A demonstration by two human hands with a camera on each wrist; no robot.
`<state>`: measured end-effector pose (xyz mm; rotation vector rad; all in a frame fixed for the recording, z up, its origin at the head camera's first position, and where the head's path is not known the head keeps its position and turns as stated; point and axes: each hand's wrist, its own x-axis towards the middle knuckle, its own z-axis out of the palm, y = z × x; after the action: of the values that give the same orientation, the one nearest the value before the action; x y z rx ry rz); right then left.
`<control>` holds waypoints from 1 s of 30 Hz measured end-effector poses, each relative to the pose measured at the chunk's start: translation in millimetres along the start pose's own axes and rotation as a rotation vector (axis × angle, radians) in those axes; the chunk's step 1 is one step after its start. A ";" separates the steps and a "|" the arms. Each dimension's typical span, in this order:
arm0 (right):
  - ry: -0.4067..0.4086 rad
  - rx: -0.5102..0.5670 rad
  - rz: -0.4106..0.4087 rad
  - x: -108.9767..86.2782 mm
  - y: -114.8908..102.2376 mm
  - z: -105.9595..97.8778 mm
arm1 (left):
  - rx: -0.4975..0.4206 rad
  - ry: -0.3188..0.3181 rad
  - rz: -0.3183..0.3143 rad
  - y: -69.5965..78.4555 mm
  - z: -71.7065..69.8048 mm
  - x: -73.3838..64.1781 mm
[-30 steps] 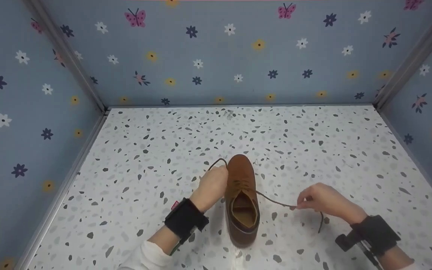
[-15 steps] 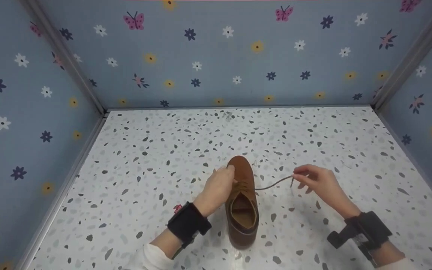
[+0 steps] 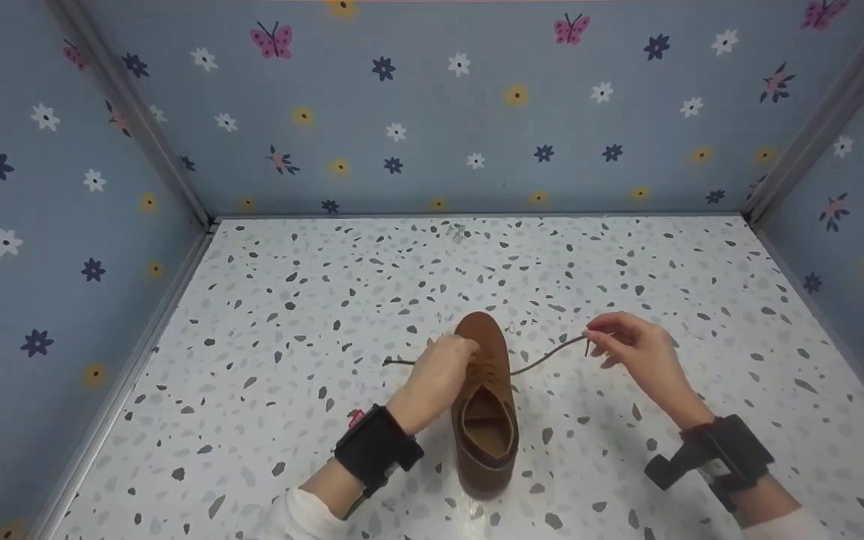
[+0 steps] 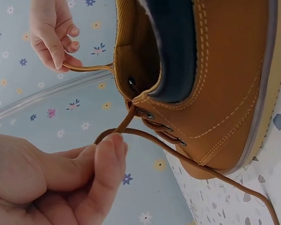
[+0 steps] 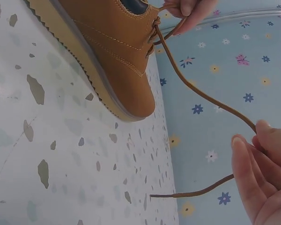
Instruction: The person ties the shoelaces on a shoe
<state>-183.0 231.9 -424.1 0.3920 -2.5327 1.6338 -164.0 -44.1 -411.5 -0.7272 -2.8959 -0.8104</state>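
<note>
A brown lace-up shoe (image 3: pixel 484 330) stands on the speckled surface, toe pointing away. Over its eyelets, my left hand (image 3: pixel 438 375) pinches a shoelace between thumb and forefinger. From these fingers the lace (image 4: pixel 178 157) bends back and trails past the shoe's side in the left wrist view; its end (image 3: pixel 400 362) lies to the left in the head view. Out to the right, my right hand (image 3: pixel 640 354) pinches the other lace (image 5: pixel 206 97) between thumb and fingertips. That lace runs up from the shoe, with a short tail (image 5: pixel 196 192) hanging beyond the fingers.
The white speckled surface (image 3: pixel 312 285) has blue panels (image 3: pixel 432 97) with flowers and butterflies at the back and both sides. A black camera strap (image 3: pixel 376 446) wraps the left wrist, another (image 3: pixel 728 457) the right. A small red tag (image 3: pixel 356 418) shows beside the left strap.
My right hand has moved forward and up, lifting its lace. My left hand has shifted right over the laces, and its lace end now pokes out leftward instead of curving ahead of the hand.
</note>
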 end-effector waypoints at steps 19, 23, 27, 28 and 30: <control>0.099 0.080 -0.167 33.1 -50.0 21.6 | -0.144 0.190 0.101 -6.6 4.8 2.9; 0.069 0.060 -0.201 44.0 -59.0 29.5 | -0.129 0.222 0.127 -7.1 4.2 3.3; 0.038 0.051 -0.235 50.1 -81.8 39.3 | -0.113 0.238 0.142 -6.4 4.1 4.2; 0.029 0.047 -0.246 51.3 -88.1 41.8 | -0.112 0.242 0.150 -6.2 4.3 4.4; 0.006 0.031 -0.266 53.1 -100.9 46.6 | -0.121 0.247 0.165 -6.2 4.7 4.5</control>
<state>-204.5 141.8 -343.0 0.6927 -2.3325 1.5712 -170.4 -44.4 -417.8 -0.8005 -2.5509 -0.9845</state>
